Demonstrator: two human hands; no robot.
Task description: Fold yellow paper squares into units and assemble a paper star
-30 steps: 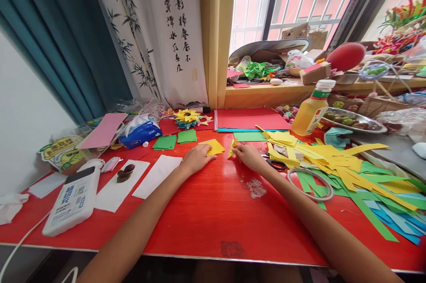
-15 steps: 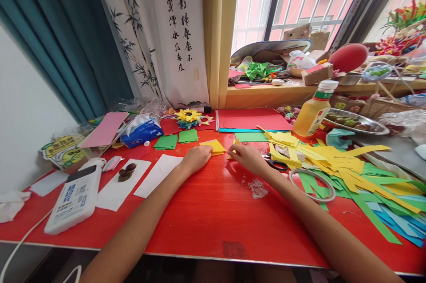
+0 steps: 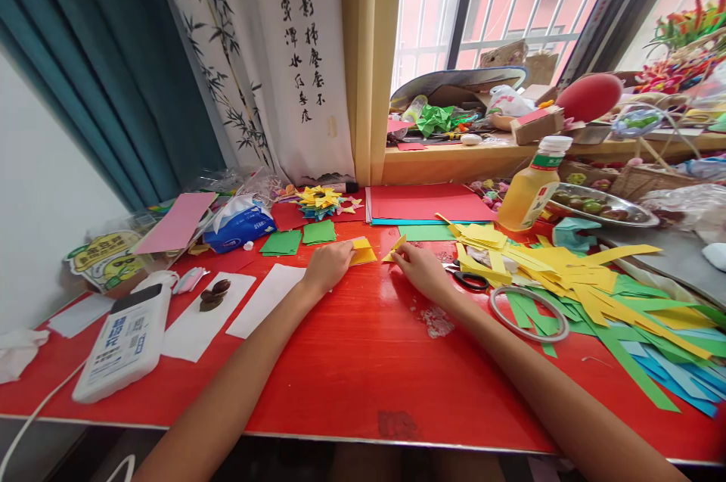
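Pinched between the fingers of my left hand (image 3: pixel 330 265) are yellow paper squares (image 3: pixel 364 251), tilted a little off the red table (image 3: pixel 318 376). My right hand (image 3: pixel 420 268) holds a small folded piece of yellow paper (image 3: pixel 395 247) by its edge, a short gap to the right of the squares. Two piles of green paper squares (image 3: pixel 282 242) lie beyond my left hand. Behind them stands a folded-paper ring (image 3: pixel 319 202) in yellow, green and blue. Black-handled scissors (image 3: pixel 470 279) rest just right of my right hand.
A roll of tape (image 3: pixel 528 314) and heaped yellow paper strips (image 3: pixel 556 270) lie to the right, near a juice bottle (image 3: pixel 533 187). Red paper sheets (image 3: pixel 428 203) are at the back. At left are a white box (image 3: pixel 125 342) and a blue tissue pack (image 3: pixel 239 225).
My left hand has drawn slightly left and tipped the yellow squares up. The folded yellow piece in my right hand shows more clearly. The whole view has shifted slightly.
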